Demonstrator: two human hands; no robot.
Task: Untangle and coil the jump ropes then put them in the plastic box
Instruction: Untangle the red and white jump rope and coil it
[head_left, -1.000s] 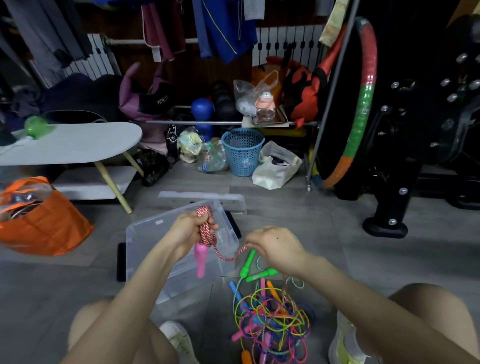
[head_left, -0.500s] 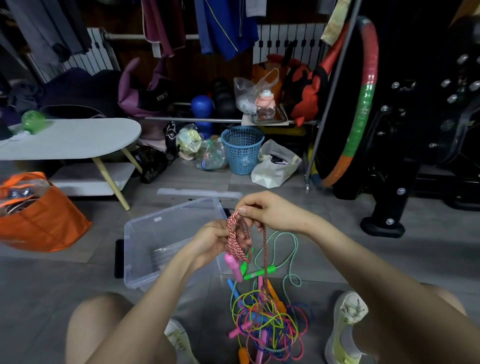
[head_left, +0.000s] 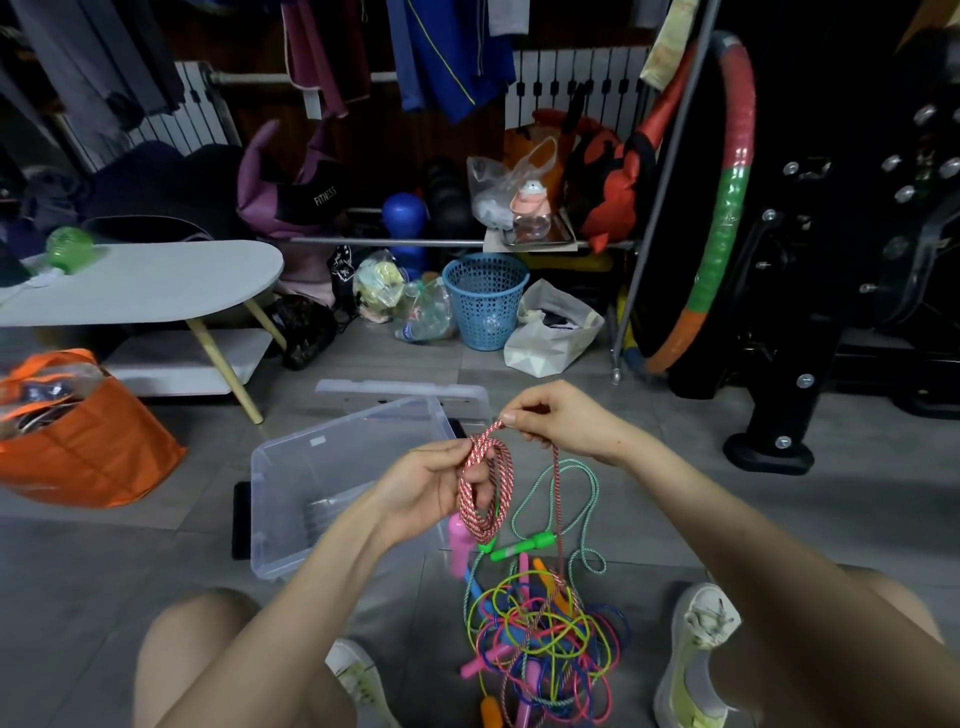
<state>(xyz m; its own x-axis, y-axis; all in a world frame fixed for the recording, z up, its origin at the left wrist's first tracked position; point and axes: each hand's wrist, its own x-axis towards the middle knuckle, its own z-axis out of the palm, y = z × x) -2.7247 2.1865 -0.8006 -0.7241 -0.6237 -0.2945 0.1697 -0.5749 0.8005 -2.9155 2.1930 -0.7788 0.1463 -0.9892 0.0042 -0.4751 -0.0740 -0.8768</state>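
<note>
My left hand (head_left: 426, 488) grips a small coil of red-and-white jump rope (head_left: 485, 488) with a pink handle (head_left: 460, 543) hanging below it. My right hand (head_left: 561, 421) pinches the same rope just above the coil; a strand drops from it to the floor. A tangle of coloured jump ropes (head_left: 540, 634) lies between my feet, with a green-handled rope (head_left: 524, 545) at its top. The clear plastic box (head_left: 291, 467) stands open on the floor just left of my left hand.
The box lid (head_left: 400, 389) lies behind the box. An orange bag (head_left: 83, 441) sits at the left, a white low table (head_left: 140, 283) behind it. A blue basket (head_left: 485, 299), bags and a hoop (head_left: 722, 208) line the back. Black exercise equipment (head_left: 779, 405) stands at the right.
My right hand rose from the floor tangle up to the coil, laying more red-and-white rope onto it. My left hand moved right, off the box, with the coil.
</note>
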